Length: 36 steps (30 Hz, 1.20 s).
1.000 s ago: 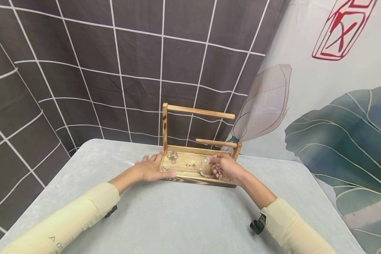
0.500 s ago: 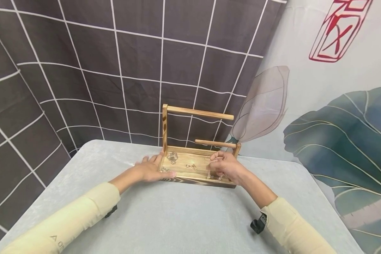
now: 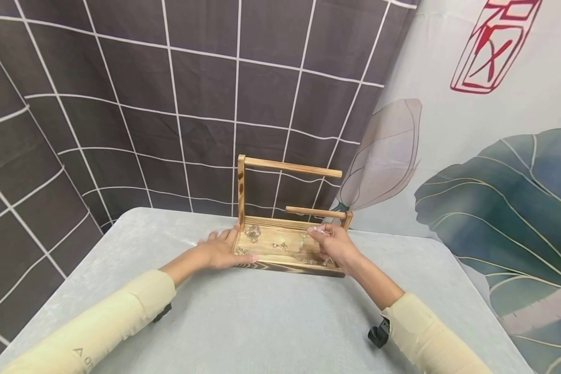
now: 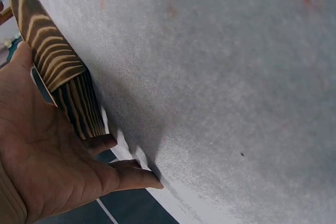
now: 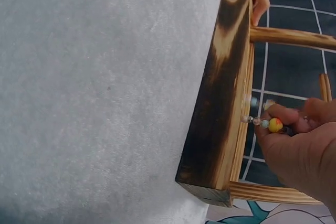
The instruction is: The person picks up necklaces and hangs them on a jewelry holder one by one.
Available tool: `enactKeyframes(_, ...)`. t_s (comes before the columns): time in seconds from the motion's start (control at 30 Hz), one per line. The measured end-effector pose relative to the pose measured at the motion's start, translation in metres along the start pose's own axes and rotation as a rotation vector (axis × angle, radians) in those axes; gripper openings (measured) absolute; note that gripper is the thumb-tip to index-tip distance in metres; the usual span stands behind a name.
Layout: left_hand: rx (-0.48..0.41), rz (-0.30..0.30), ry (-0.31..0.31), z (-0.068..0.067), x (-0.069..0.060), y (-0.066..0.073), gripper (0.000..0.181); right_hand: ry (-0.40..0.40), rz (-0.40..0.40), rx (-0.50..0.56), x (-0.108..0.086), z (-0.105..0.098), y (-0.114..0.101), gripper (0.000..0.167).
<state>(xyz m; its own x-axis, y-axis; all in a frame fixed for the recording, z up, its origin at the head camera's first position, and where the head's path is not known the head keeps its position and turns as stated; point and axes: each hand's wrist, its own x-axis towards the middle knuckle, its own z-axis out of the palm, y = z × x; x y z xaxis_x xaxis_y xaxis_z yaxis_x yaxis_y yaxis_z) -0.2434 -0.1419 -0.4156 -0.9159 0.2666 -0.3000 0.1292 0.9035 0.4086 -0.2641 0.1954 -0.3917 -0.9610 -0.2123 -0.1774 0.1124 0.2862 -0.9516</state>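
Note:
A wooden jewelry stand [image 3: 287,268] with a shallow tray base and two horizontal bars sits on the table. My left hand [image 3: 218,250] rests against the tray's left end, thumb over the front rim and fingers fairly straight along the side. Over the tray's right part, my right hand [image 3: 335,244] pinches a beaded bracelet [image 3: 301,248] that hangs down into the tray. Its clear, pale blue and yellow beads [image 5: 275,125] show in the right wrist view; the rest is hidden by the fingers. Metallic jewelry [image 3: 253,233] lies at the tray's left, and a small gold piece [image 3: 280,246] near its middle.
The long upper bar [image 3: 293,167] stands on a post at the left, and a shorter, lower bar [image 3: 315,211] reaches inward from the right. Behind the grey-covered table [image 3: 262,322] hangs a dark gridded curtain [image 3: 205,135].
My right hand has turned and shifted slightly above the tray while handling the bracelet, whose loop now hangs lower and narrower. My left hand stays at the tray's left end.

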Motion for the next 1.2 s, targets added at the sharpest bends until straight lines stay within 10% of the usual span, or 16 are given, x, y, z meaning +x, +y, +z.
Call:
enactKeyframes(0.33,-0.014,0.017,0.013,-0.002,-0.006,0.004,0.128,-0.124,0.046,0.208,-0.004,0.000,-0.006,0.042)
enactKeyframes(0.6,-0.009,-0.001,0.021,0.010,0.013,-0.011,0.135,-0.177,-0.040,0.263,-0.011,-0.004,-0.020,0.037)
enactKeyframes(1.2,-0.038,0.011,0.006,0.001,0.000,-0.001,0.133,-0.128,-0.203,0.318,-0.026,-0.028,-0.059,0.027)
